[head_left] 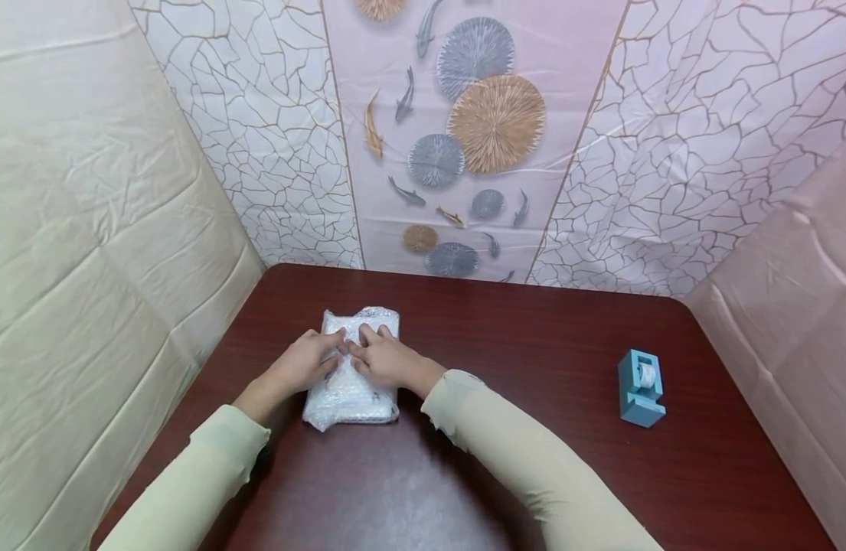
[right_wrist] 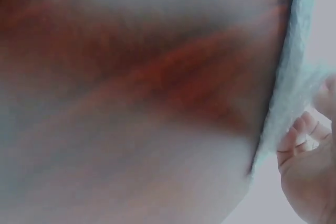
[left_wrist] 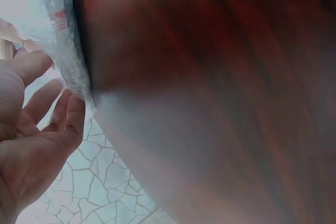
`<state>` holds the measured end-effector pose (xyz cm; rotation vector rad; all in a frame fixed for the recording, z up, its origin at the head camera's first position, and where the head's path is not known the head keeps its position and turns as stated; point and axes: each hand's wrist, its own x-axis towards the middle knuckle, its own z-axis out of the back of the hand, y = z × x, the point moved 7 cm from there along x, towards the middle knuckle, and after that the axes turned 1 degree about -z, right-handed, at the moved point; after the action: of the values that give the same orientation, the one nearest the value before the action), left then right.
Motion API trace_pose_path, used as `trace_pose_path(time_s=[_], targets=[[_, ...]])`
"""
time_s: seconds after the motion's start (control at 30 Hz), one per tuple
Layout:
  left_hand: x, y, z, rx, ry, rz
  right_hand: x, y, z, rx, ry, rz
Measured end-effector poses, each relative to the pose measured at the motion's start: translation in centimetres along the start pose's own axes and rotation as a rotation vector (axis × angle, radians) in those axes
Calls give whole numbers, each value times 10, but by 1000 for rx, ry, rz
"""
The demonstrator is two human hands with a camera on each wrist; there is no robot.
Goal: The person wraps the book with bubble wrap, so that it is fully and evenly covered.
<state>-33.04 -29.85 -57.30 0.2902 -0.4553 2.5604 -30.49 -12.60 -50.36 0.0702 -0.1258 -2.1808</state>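
A flat rectangular package in clear bubble wrap (head_left: 350, 402) lies on the dark red-brown table, left of the middle in the head view. My left hand (head_left: 305, 363) rests on its upper surface from the left, fingers loosely bent. From the right, my right hand (head_left: 388, 360) touches the same surface, its fingertips close to the left ones near the package's middle. In the left wrist view, the wrap's edge (left_wrist: 65, 40) shows a small red mark beside the bent fingers. The right wrist view shows the wrap's other edge (right_wrist: 289, 77); most of that hand is cut off.
A blue tape dispenser (head_left: 639, 390) holding a roll of clear tape stands on the right side of the table (head_left: 505, 367). Patterned cloth (head_left: 436, 153) hangs behind the table's far edge, and pale padded panels (head_left: 85, 252) flank both sides.
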Motion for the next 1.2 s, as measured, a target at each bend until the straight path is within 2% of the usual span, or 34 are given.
trace_pose_path(time_s=[0.1,0.13,0.17,0.3,0.33,0.37,0.43,0.5,0.6,0.67,0.7,0.73,0.83,0.9,0.93,1.03,1.1,1.2], targets=[[-2,-5,4,-44,-15,7,2,1,1,-34,51,2],[-4,-15,11,-53,-9,-2,2,1,1,-54,63,9],[-5,-18,13,-60,-9,-6,3,1,0,-76,75,14],[-8,-39,28,-82,44,7,3,0,-1,-145,123,-16],[-9,-41,28,-77,41,-1,3,-1,-1,-157,130,-27],[-9,-35,24,-86,28,6,3,-1,0,-165,136,-42],[-9,-41,28,-81,53,14,4,-2,0,-168,143,-67],[-10,-36,23,-75,40,1,6,-2,1,-159,144,-80],[-9,-55,42,-56,76,-9,10,-3,3,-110,139,-111],[-10,-46,35,-65,47,-37,12,-3,4,-73,136,-131],[-10,-54,40,-43,65,-60,14,-4,4,-62,134,-143],[-9,-53,39,-26,75,-76,14,-4,4,-55,130,-153],[-7,-24,11,19,61,-126,14,-4,5,-55,125,-175],[-6,-21,7,62,78,-145,14,-4,4,-60,119,-181],[-5,-11,0,61,79,-131,13,-4,4,-57,116,-182],[-4,-12,1,33,100,-100,8,-5,3,-20,98,-171],[-7,-31,15,34,132,-92,3,-7,2,16,80,-154],[-8,-33,15,11,155,-69,-3,-10,1,60,50,-113]])
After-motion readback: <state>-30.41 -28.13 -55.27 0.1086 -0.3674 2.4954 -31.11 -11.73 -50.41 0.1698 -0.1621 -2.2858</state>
